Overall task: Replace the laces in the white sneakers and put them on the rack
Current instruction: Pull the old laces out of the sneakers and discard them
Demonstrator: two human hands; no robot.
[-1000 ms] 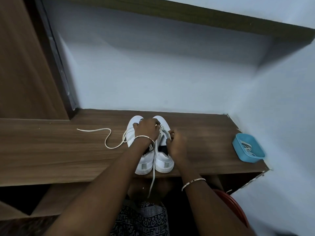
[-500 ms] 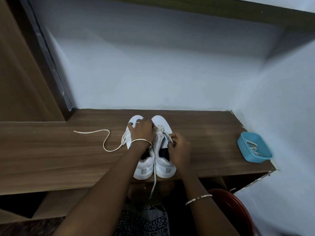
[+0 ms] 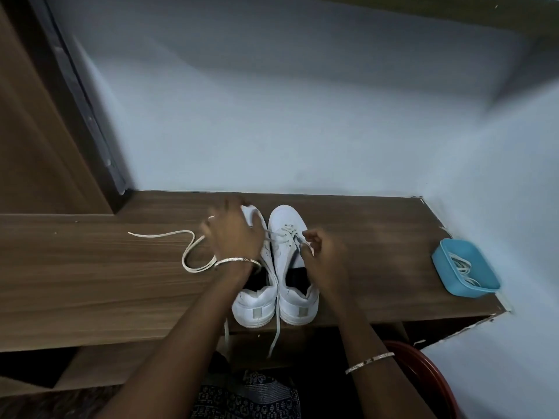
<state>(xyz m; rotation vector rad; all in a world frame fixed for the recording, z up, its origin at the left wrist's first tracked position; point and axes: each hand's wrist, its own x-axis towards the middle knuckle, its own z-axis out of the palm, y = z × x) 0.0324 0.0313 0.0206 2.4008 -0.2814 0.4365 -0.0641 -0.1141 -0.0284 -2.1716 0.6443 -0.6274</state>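
Nearest, below the sneakers: patterned cloth (image 3: 248,397) on the person's lap. A red curved rim (image 3: 423,376) is low and to the right of the sneakers. Both forearms reach up toward the pair, with a bracelet (image 3: 370,362) on the right one.

The white sneakers stand side by side, touching, at the front edge of the wooden shelf (image 3: 90,282), heels toward the person. Left sneaker (image 3: 257,306), right sneaker (image 3: 298,294). The lace (image 3: 276,328) runs between them and hangs off the edge past the heels.

The right hand (image 3: 325,255) is over the right sneaker's eyelets, fingers curled, thumb and forefinger clamped on the lace.

The left hand (image 3: 233,234) is over the left sneaker's toe and motion-blurred. A strand of the lace leads from the right sneaker's eyelets to its thumb side. I cannot tell whether the fingers grip it.

A loose lace (image 3: 187,255) curls on the shelf left of the sneakers. Well right of them, a blue tub (image 3: 465,270) holds more laces (image 3: 461,267).

Beyond the sneakers is a pale wall (image 3: 302,116), with a brown panel (image 3: 36,131) far left of them.
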